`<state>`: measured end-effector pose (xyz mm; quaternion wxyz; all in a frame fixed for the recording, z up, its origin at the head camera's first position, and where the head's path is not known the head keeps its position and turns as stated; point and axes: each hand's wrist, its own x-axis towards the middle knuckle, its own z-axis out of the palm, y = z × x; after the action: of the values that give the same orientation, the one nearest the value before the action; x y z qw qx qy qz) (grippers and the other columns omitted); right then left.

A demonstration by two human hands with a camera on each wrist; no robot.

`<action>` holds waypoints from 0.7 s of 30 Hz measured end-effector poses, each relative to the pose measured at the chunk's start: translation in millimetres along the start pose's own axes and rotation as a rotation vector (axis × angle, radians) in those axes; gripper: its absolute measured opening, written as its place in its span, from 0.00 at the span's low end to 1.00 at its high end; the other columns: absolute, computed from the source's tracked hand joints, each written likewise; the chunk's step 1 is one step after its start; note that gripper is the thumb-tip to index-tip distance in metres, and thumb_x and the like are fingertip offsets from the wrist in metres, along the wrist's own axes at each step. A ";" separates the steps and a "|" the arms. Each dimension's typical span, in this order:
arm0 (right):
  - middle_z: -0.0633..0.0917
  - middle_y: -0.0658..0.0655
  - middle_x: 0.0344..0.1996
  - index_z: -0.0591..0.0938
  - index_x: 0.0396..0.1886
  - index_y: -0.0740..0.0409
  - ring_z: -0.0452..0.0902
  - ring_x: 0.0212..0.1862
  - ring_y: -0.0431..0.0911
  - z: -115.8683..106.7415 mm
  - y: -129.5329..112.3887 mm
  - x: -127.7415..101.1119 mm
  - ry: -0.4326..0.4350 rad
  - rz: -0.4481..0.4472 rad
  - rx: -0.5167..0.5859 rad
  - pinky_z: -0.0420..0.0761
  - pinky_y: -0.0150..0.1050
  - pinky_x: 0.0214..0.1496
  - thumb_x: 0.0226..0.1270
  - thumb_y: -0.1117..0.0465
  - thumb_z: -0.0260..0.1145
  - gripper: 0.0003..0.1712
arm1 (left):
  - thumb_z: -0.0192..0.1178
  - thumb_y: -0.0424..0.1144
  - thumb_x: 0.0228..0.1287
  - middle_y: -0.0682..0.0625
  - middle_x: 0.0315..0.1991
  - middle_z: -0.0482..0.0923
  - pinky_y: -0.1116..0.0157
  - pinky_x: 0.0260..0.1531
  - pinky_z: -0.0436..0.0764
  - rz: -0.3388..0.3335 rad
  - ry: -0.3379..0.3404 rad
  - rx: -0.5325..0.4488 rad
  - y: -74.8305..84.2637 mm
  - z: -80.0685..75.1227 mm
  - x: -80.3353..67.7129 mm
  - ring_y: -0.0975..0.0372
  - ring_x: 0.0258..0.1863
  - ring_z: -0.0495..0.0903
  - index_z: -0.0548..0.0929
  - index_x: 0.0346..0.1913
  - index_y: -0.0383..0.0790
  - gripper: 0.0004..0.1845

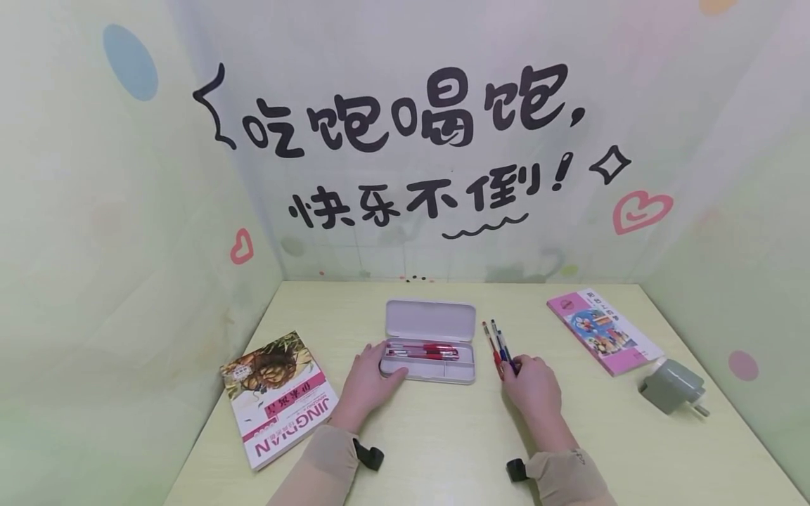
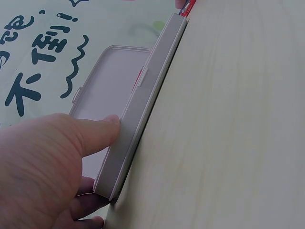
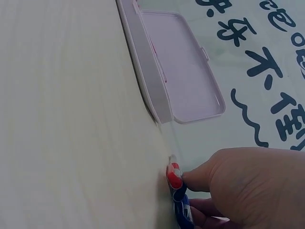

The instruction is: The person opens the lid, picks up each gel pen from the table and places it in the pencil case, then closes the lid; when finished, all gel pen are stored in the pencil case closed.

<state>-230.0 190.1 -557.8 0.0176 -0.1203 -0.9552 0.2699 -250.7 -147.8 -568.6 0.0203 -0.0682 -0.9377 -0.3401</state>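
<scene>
An open pale lilac pencil case (image 1: 430, 320) lies on the table with its lid tipped back. Red pens (image 1: 436, 351) lie in its back compartment. My left hand (image 1: 370, 383) grips the case's left end; the left wrist view shows the thumb (image 2: 102, 133) on the front wall and the fingers round the end. To the right of the case, my right hand (image 1: 534, 390) holds a few pens (image 1: 496, 344), red and blue, by their near ends. In the right wrist view the thumb (image 3: 198, 177) presses on a red pen (image 3: 174, 176), with blue ones beside it.
A book (image 1: 278, 400) with a pink and white cover lies at the left. At the back right is a pink booklet (image 1: 604, 330), and a grey device with a metal shaft (image 1: 673, 386) stands before it. Printed fabric walls (image 1: 430, 260) enclose the table (image 1: 455, 436).
</scene>
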 end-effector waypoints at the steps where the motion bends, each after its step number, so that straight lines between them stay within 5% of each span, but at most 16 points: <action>1: 0.87 0.70 0.47 0.86 0.60 0.69 0.82 0.40 0.57 -0.4 -0.8 -0.7 -0.002 0.007 0.002 0.86 0.54 0.39 0.80 0.49 0.65 0.27 | 0.69 0.59 0.73 0.35 0.81 0.73 0.37 0.89 0.58 0.001 0.001 0.000 -0.3 0.2 0.0 0.37 0.87 0.61 0.71 0.82 0.36 0.45; 8: 0.86 0.67 0.43 0.86 0.55 0.69 0.80 0.36 0.55 -3.2 -3.1 -2.7 -0.002 0.047 0.031 0.80 0.45 0.33 0.80 0.48 0.66 0.26 | 0.69 0.59 0.73 0.35 0.80 0.73 0.36 0.89 0.58 0.006 0.005 0.007 -1.2 1.1 0.2 0.37 0.87 0.62 0.71 0.82 0.36 0.45; 21: 0.89 0.66 0.42 0.85 0.56 0.68 0.83 0.37 0.54 -6.3 1.9 1.0 -0.038 0.072 0.075 0.81 0.44 0.33 0.81 0.49 0.64 0.25 | 0.69 0.59 0.73 0.35 0.81 0.73 0.36 0.89 0.58 0.009 0.010 0.006 -1.3 1.4 0.3 0.36 0.86 0.61 0.71 0.82 0.35 0.45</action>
<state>-229.9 195.1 -553.4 -0.0060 -0.1488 -0.9396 0.3080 -251.2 -147.8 -570.4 0.0267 -0.0706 -0.9383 -0.3376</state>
